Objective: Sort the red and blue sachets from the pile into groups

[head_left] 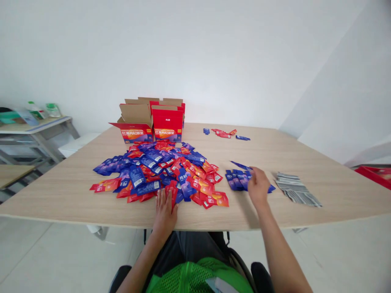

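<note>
My left hand [164,213] rests at the near edge of a heap of red and blue sachets, its fingers stretched out and touching a red sachet [172,191]. Farther right, my right hand [258,188] pinches a blue sachet [240,165] by one end and holds it nearly flat. Just below it, a row of overlapping blue sachets [236,181] lies on the table, partly covered by the hand. Beside my left hand, a blue sachet [185,184] and an orange-red sachet [217,199] lie on the heap's near right side.
Open red cartons [167,122] stand behind the heap on the wooden table [201,217]. A grey striped stack [297,189] lies to the right. Several loose sachets [224,133] lie toward the back. A side table [36,127] with bottles stands at far left.
</note>
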### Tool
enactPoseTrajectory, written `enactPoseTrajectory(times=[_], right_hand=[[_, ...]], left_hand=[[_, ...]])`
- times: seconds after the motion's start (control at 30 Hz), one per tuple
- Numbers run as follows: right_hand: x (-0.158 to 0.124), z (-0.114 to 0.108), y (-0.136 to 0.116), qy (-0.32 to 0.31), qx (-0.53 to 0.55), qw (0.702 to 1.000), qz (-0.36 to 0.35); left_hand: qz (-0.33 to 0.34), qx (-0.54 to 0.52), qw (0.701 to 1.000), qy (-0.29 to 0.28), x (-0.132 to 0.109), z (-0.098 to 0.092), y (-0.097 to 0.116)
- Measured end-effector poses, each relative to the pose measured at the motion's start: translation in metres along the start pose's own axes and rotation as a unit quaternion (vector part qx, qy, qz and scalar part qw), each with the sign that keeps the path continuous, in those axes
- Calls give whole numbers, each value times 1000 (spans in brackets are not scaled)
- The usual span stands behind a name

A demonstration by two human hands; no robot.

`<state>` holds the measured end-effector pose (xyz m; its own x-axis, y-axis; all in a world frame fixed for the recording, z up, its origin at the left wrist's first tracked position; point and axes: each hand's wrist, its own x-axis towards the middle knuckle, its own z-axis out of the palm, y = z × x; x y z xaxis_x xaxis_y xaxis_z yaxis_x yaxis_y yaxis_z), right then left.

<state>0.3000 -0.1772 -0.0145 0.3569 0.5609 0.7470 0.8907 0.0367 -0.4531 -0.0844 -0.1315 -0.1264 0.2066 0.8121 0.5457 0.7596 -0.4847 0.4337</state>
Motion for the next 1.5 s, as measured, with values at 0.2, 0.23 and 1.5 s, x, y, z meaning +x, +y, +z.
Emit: enactPoseTrajectory(times=[0.2, 0.23, 1.5], right_hand=[[-29, -12, 98, -109, 0, 990, -87], [-36, -10, 107, -122, 4, 987, -100], [-79, 117, -145, -200, 121, 959, -162]], left_hand=[[1, -36, 999, -26, 0, 2, -6], [-3, -50, 998, -26, 0, 1, -7], [-62, 7, 996, -63, 9, -16, 13]])
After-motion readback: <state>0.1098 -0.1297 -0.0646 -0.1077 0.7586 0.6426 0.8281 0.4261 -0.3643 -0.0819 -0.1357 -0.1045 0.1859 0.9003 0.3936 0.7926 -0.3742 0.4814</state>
